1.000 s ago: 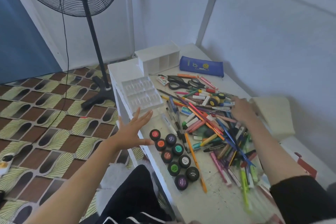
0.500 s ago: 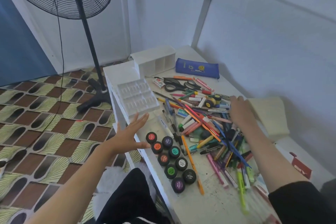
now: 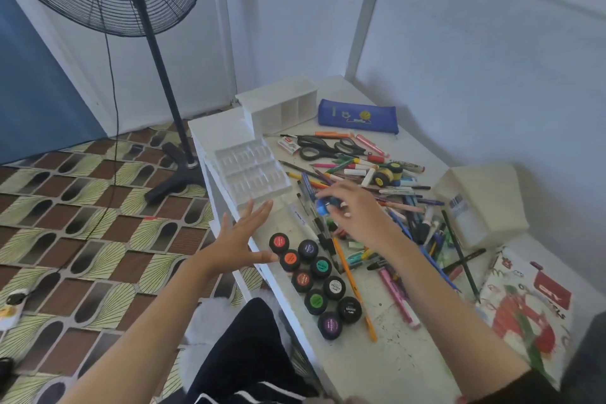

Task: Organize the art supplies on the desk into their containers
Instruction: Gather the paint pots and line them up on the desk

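The right hand (image 3: 352, 207) pinches a small blue round object (image 3: 324, 206), too blurred to identify, above the white surface (image 3: 403, 354). The heap of coloured pens and pencils (image 3: 393, 200) lies at its three o'clock. The left hand (image 3: 241, 239) hovers with its fingers spread. A clear plastic compartment tray (image 3: 252, 174) lies at its twelve o'clock and black round paint pots (image 3: 314, 275) at its four o'clock.

On the desk (image 3: 410, 348) we place the compartment tray (image 3: 252, 174) left of the pen pile (image 3: 410, 203), the paint pots (image 3: 321, 267) before both, and the pencil case (image 3: 357, 116) behind.
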